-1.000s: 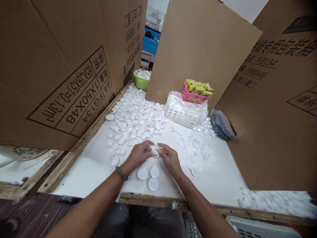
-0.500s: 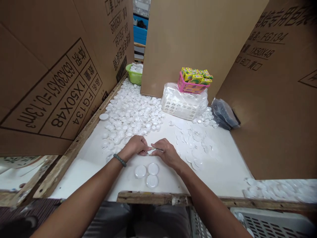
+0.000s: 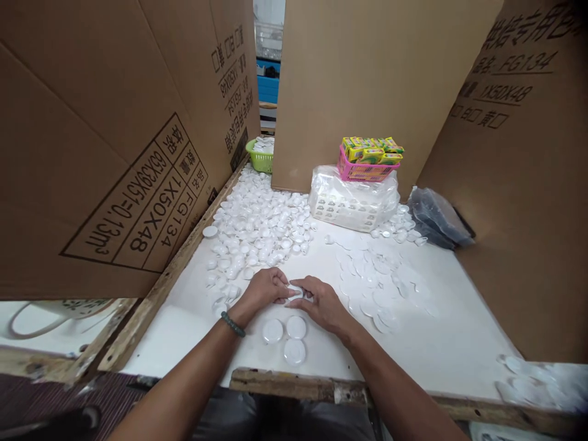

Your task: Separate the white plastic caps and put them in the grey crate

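Observation:
Between both hands, just above the white tabletop point(image 3: 184, 331), is a small white round plastic piece point(image 3: 296, 293). My left hand point(image 3: 269, 286) is closed on its left side with thumb and fingers. From the right, the thumb and fingers of my right hand point(image 3: 324, 301) pinch the same piece. The fingers hide part of it. Close below the hands lie three glossy white discs, one at the left point(image 3: 272, 331), one at the upper right point(image 3: 296, 327) and one at the lower right point(image 3: 294, 352). A heap of small white plastic pieces point(image 3: 261, 220) spreads beyond my left hand.
Thin white flat pieces point(image 3: 376, 303) are scattered right of my hands. Behind them sits a plastic-wrapped pack point(image 3: 349, 208) bearing a pink basket point(image 3: 367, 173) of yellow boxes. Cardboard walls point(image 3: 358, 79) surround the table. A green basket point(image 3: 263, 163) stands far back; a wooden strip point(image 3: 294, 384) edges the front.
The view has shifted, so everything appears lower and farther right. Both hands still hold the white piece between them, and my right fingers have changed position slightly on it. The three discs keep their arrangement.

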Demonstrator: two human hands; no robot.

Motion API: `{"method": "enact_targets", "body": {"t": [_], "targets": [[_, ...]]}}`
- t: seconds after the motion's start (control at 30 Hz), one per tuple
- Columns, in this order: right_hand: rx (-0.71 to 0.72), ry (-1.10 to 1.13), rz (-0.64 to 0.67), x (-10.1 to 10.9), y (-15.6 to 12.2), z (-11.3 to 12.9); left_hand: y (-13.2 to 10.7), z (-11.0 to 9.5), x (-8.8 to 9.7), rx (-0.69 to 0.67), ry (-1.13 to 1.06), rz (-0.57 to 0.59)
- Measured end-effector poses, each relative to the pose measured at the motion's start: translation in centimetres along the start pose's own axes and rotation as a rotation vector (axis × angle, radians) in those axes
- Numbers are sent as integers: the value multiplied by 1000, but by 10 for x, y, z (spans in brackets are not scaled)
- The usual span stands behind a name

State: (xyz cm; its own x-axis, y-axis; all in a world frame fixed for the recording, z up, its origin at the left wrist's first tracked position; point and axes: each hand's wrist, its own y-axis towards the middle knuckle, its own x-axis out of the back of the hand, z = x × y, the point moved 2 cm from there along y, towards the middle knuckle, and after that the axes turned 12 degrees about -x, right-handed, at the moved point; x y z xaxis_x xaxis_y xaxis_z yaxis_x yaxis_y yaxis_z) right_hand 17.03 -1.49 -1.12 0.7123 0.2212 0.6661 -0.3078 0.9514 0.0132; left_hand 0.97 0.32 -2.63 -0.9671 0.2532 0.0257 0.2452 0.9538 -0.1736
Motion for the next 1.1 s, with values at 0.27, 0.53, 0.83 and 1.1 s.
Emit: {"method": "enact_targets", "body": {"t": [0.27, 0.53, 0.83, 1.1], "targets": [[-97, 71, -22, -9, 2, -12, 11, -6, 4, 197, 111, 52], [-58, -157, -253, 8, -12, -9, -6, -6, 5, -221, 242, 162], [-364, -913, -410, 46, 3, -31, -18, -6, 3, -375, 307, 188], [-376, -214, -341, 28, 17, -2, -16, 1, 3, -418, 407, -101]]}}
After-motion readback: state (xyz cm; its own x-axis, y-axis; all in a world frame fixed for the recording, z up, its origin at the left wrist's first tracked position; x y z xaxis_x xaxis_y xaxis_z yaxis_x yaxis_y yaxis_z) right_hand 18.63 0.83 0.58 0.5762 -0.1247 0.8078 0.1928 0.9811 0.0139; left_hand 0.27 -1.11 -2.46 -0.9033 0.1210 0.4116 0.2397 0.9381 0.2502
